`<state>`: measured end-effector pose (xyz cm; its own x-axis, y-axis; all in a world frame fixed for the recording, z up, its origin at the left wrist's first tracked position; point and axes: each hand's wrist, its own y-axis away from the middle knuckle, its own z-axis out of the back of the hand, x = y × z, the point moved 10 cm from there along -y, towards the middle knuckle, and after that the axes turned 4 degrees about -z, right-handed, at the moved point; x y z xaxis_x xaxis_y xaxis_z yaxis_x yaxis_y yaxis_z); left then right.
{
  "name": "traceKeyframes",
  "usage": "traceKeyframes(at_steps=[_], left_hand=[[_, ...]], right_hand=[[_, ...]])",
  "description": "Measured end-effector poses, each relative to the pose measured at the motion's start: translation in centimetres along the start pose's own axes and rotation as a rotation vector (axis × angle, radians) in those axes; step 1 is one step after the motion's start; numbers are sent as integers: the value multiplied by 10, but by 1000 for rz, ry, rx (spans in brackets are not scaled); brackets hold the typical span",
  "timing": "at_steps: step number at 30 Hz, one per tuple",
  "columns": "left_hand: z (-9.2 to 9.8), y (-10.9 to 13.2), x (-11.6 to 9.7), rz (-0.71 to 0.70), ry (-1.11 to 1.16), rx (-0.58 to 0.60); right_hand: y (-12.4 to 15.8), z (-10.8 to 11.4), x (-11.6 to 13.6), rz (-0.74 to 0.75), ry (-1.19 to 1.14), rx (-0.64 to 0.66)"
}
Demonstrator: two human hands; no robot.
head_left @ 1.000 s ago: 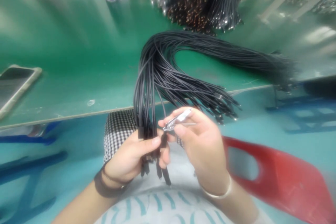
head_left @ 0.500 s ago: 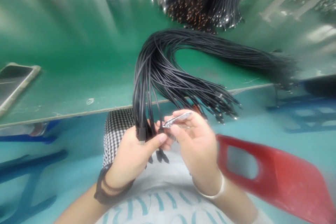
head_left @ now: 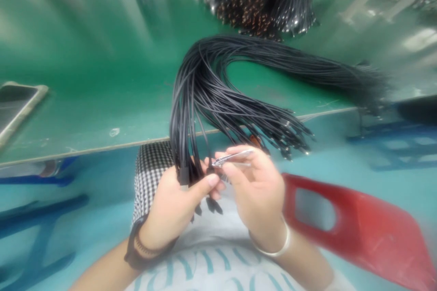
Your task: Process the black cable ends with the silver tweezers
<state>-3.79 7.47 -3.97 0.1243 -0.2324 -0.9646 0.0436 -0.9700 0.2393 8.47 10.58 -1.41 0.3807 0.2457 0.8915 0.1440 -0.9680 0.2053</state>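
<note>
Fingers (head_left: 241,153) of right hand (head_left: 259,195) pressed together, thumb and forefinger pinching slim silver metal tool (head_left: 232,158), tip pointing left toward black cable ends; any contact too small to tell. Fingers (head_left: 208,182) of left hand (head_left: 170,209) curled closed around thick bundle of thin black cables (head_left: 201,100), black plug ends (head_left: 213,204) hanging below the grip. Bundle rising from left hand and arching over green bench (head_left: 102,113), one part running right above bench surface, another fanning out just beyond right hand, with metal-tipped ends (head_left: 287,132) splayed. Dark wristband (head_left: 134,254) on left wrist; silver bangle (head_left: 273,250) on right wrist. Beneath hands, black-and-white checked cloth (head_left: 152,177) and white shirt with teal pattern (head_left: 211,270). Farther out: heap of black cables with metal ends (head_left: 252,0) on far side of bench, smartphone in beige case (head_left: 15,109) at left on bench, red plastic chair back with rounded cutout (head_left: 341,223) at right, blue frame (head_left: 41,223) below bench at left.
</note>
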Motion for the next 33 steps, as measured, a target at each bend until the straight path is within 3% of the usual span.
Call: traceKeyframes(at_steps=[6,10,13,15,16,18,19,20,21,22,24,26,28,31,33], left_hand=[[0,2,6,14,14,14],[-2,-1,5,19,-60,43],[-5,0,3,30,-122,110],[-3,4,6,89,-26,129],[-3,6,8,128,50,139],[-4,11,11,202,185,175],[-5,13,11,225,231,202],[-7,14,10,240,265,229],[-7,15,8,245,287,250],[-7,14,6,238,298,262],[-6,12,1,196,273,265],[-5,9,-1,155,208,255],[-3,8,2,137,131,226],[-4,6,14,131,90,188],[-11,7,26,168,188,201]], right_hand=[[-5,0,-12,-79,-115,35],[-5,-15,-15,-130,-91,236],[-11,-18,0,-94,146,351],[-24,3,31,98,464,213],[-30,18,53,235,656,54],[-28,52,94,432,988,-388],[-25,61,102,457,1049,-514],[-25,64,102,438,1024,-532],[-28,60,91,379,910,-425],[-33,47,71,257,740,-229],[-26,3,21,-63,401,204],[-9,-28,-8,-283,216,409],[-5,-35,-14,-338,237,392],[-13,-26,3,-205,500,299],[-18,-22,15,-96,693,280]])
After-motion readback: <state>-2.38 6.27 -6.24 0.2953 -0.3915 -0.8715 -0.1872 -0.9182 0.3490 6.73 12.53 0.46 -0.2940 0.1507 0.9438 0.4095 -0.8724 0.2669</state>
